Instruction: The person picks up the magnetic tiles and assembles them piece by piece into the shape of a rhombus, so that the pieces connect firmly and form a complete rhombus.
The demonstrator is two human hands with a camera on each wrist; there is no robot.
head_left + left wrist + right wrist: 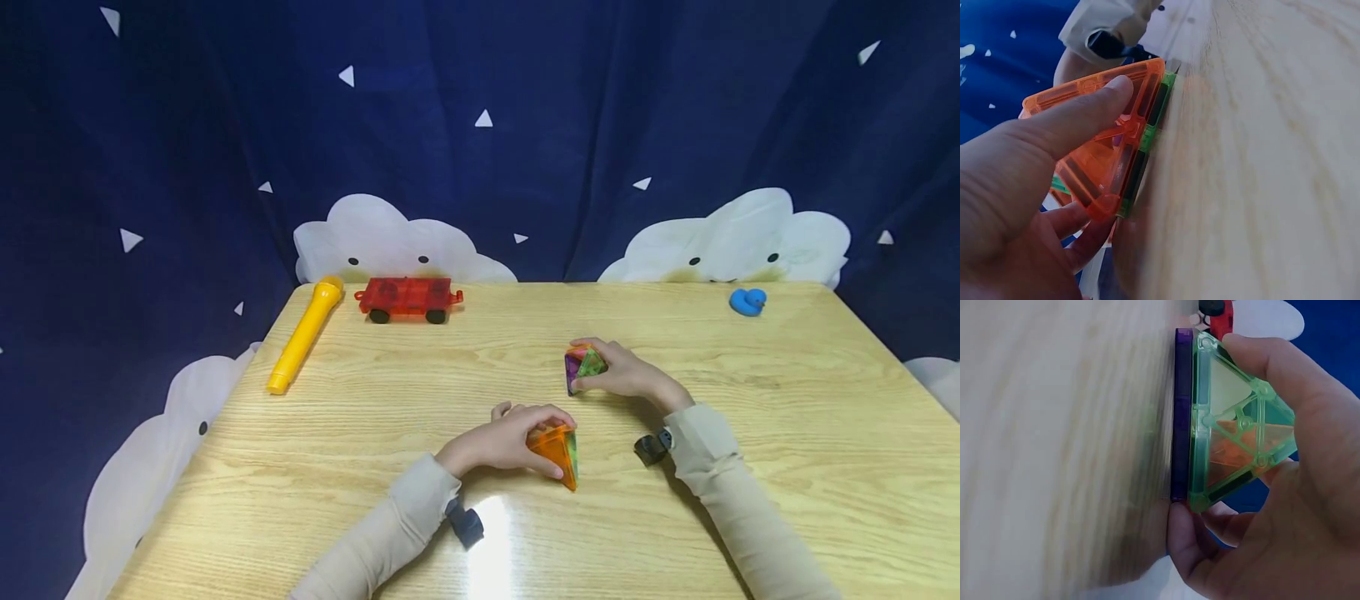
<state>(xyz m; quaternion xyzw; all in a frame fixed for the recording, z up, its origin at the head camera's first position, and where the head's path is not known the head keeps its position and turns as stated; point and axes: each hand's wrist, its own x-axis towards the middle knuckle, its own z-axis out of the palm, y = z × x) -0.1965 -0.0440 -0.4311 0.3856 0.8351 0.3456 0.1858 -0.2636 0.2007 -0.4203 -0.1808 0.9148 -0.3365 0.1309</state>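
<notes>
My left hand (513,437) holds a small block of translucent magnetic tiles near the front middle of the table. An orange triangular tile (1104,165) faces the left wrist view with the thumb lying across it, and a green tile (1147,139) runs along its table side. Farther back and to the right, my right hand (626,373) grips a second tile block between thumb and fingers. Its green triangular tile (1204,419) joins a purple tile (1182,425) against the tabletop, and orange shows through the green. The two blocks stand apart. Curled fingers partly hide both.
On the wooden table (375,375), a yellow stick-like toy (303,337) lies at the left edge. Beside it at the back stands a red toy car base (407,297) with black wheels. A blue toy duck (747,302) sits back right. Behind hangs a dark blue curtain (525,183).
</notes>
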